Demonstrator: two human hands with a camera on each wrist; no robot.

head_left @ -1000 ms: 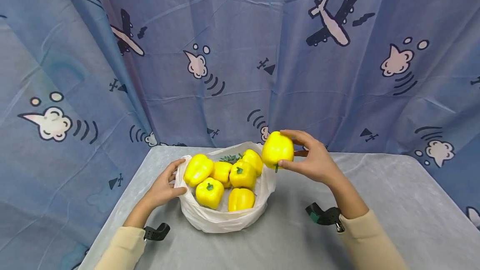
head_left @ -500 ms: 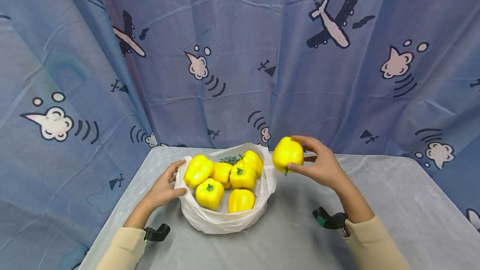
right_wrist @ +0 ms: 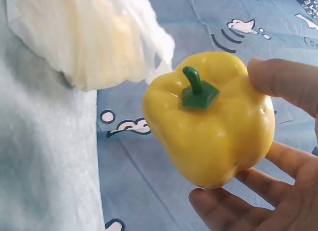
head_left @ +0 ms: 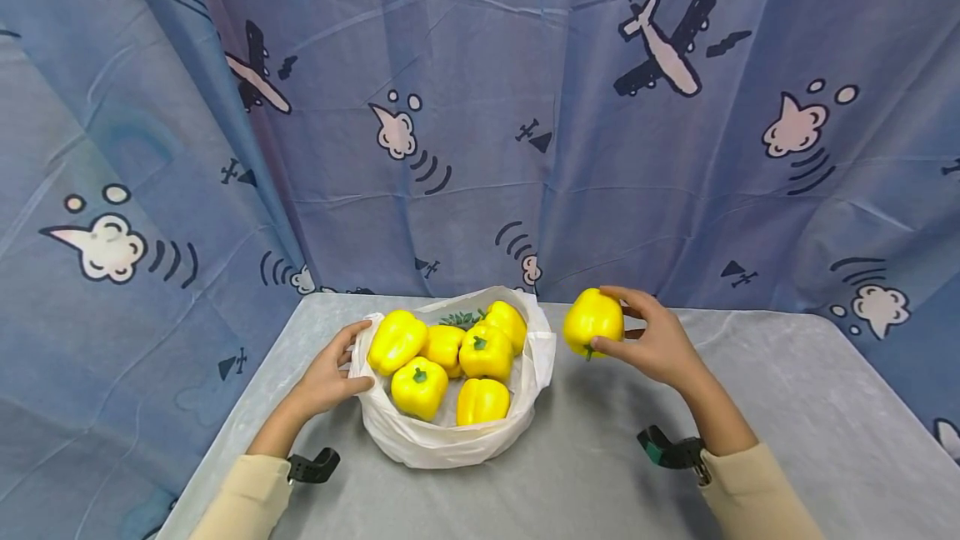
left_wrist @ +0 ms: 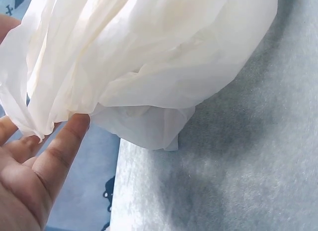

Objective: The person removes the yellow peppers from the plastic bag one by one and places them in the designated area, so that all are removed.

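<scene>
Several yellow bell peppers (head_left: 419,388) lie in a white plastic bag (head_left: 450,444) with its mouth rolled open on the table. My left hand (head_left: 330,369) holds the bag's left side; in the left wrist view its thumb (left_wrist: 69,141) lies against the thin plastic (left_wrist: 159,52), and part of the fingers is hidden by it. To the right of the bag, my right hand (head_left: 652,340) grips another yellow bell pepper (head_left: 594,322) above the table. Thumb and fingers hold this pepper (right_wrist: 213,126) from opposite sides in the right wrist view, its green stem facing the camera.
A grey cloth-covered table (head_left: 787,407) extends to the right and front of the bag. Behind and to the left hangs a blue curtain (head_left: 480,107) printed with planes and clouds. Each wrist wears a black strap mount (head_left: 671,450).
My right hand has carried its bell pepper from beside the bag's right rim to the right and slightly lower. The left hand and the bag have stayed in place.
</scene>
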